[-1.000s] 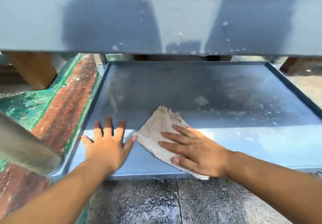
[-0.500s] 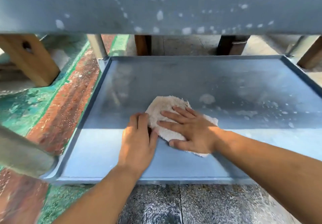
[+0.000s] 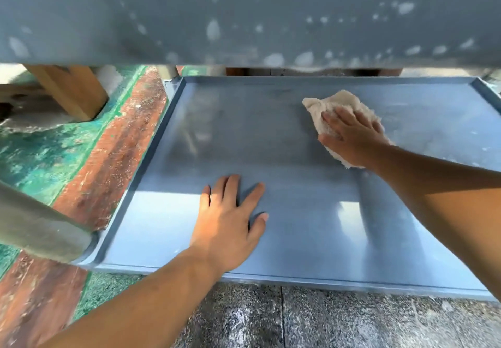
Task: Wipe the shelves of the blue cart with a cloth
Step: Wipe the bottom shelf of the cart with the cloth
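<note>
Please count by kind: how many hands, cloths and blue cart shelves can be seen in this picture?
hands: 2, left hand and right hand
cloth: 1
cart shelves: 2, lower shelf and upper shelf
total: 5

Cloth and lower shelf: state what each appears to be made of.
Cloth: off-white, terry-like fabric, soft and matte; its surface is fuzzy and its edges are ragged. Lower shelf: a smooth blue sheet with a raised rim and a dull sheen where the sun falls on it. It could be painted metal or moulded plastic; the look leaves that open.
</note>
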A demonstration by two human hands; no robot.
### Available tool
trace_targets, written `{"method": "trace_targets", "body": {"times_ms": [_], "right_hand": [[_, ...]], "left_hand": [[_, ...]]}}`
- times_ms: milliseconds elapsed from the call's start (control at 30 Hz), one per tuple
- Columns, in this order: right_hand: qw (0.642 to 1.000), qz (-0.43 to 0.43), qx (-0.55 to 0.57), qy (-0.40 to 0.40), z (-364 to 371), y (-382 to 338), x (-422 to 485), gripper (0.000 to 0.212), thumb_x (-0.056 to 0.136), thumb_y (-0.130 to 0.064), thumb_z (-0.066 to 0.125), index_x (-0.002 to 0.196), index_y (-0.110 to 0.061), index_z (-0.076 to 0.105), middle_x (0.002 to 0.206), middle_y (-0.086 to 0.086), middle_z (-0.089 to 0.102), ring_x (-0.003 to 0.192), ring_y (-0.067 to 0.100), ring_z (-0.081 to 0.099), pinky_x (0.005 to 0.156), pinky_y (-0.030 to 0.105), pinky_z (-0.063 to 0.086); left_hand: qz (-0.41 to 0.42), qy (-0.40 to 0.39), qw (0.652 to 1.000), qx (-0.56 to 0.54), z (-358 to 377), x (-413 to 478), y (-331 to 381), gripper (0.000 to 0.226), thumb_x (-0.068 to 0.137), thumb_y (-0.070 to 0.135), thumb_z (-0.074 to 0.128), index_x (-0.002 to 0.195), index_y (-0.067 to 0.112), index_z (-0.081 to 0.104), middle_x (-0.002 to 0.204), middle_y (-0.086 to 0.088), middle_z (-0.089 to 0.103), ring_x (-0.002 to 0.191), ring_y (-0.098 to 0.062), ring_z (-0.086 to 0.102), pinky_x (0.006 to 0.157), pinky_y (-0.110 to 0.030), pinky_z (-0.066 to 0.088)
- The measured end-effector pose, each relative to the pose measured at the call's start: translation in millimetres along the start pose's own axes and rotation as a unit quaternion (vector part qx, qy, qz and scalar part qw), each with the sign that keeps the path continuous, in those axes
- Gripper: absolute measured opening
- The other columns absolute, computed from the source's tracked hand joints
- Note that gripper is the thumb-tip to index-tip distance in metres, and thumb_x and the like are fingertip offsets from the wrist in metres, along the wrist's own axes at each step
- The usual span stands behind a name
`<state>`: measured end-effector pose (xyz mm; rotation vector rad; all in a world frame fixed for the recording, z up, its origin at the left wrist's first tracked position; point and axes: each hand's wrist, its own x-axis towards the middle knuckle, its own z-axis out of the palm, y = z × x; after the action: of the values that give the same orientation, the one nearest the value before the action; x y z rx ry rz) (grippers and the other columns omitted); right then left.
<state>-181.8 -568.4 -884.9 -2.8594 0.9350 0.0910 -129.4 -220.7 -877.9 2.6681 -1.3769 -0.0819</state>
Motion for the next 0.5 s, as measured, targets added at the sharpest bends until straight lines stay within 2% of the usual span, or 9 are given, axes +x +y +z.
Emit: {"method": "trace_targets", "body": {"times_ms": [133, 233, 300, 400, 500], "right_hand": [[0.990, 0.127, 0.050, -0.019, -6, 47, -9, 0.083, 0.070, -0.087, 0.015, 0.148, -0.058, 0.007, 0.168, -0.018, 0.000, 0.155, 0.033, -0.005, 0.117, 0.064, 0.002], [0.973, 0.224, 0.058, 0.014, -9, 77, -26, 0.072, 0.074, -0.085, 0.019, 0.141, -0.059, 0.018, 0.167, -0.011, 0.010, 0.152, 0.041, 0.000, 0.111, 0.074, 0.002], [0.960, 0.269, 0.069, 0.038, -10, 78, -32, 0.068, 0.075, -0.080, 0.023, 0.138, -0.053, 0.029, 0.164, -0.002, 0.017, 0.151, 0.043, 0.003, 0.113, 0.070, 0.005], [0.962, 0.265, 0.050, 0.044, -7, 66, -35, 0.061, 0.086, -0.067, 0.027, 0.138, -0.040, 0.042, 0.159, 0.009, 0.029, 0.148, 0.047, 0.016, 0.118, 0.059, 0.011], [0.977, 0.198, 0.045, 0.061, -5, 49, -44, 0.052, 0.094, -0.053, 0.032, 0.143, -0.038, 0.040, 0.158, 0.006, 0.033, 0.140, 0.044, 0.029, 0.116, 0.051, 0.023]], "left_hand": [[0.010, -0.035, 0.999, 0.021, 4, 1, -1, 0.065, 0.090, 0.068, 0.017, 0.151, 0.046, 0.014, 0.158, -0.007, 0.014, 0.147, -0.031, 0.005, 0.115, -0.065, 0.007], [0.013, -0.053, 0.998, 0.036, 7, 2, -1, 0.068, 0.087, 0.073, 0.006, 0.150, 0.051, -0.007, 0.165, -0.002, -0.004, 0.149, -0.032, -0.009, 0.114, -0.065, -0.002], [0.014, -0.058, 0.997, 0.044, 8, 1, 1, 0.069, 0.085, 0.074, 0.001, 0.148, 0.052, -0.014, 0.165, -0.001, -0.011, 0.149, -0.033, -0.013, 0.113, -0.067, -0.003], [0.007, -0.064, 0.997, 0.049, 9, 2, 6, 0.068, 0.084, 0.074, -0.003, 0.146, 0.053, -0.020, 0.165, -0.001, -0.016, 0.149, -0.035, -0.016, 0.113, -0.069, -0.004], [-0.004, -0.069, 0.996, 0.049, 10, 6, 9, 0.068, 0.082, 0.074, -0.005, 0.144, 0.053, -0.024, 0.164, 0.000, -0.020, 0.149, -0.035, -0.019, 0.113, -0.070, -0.005]]}}
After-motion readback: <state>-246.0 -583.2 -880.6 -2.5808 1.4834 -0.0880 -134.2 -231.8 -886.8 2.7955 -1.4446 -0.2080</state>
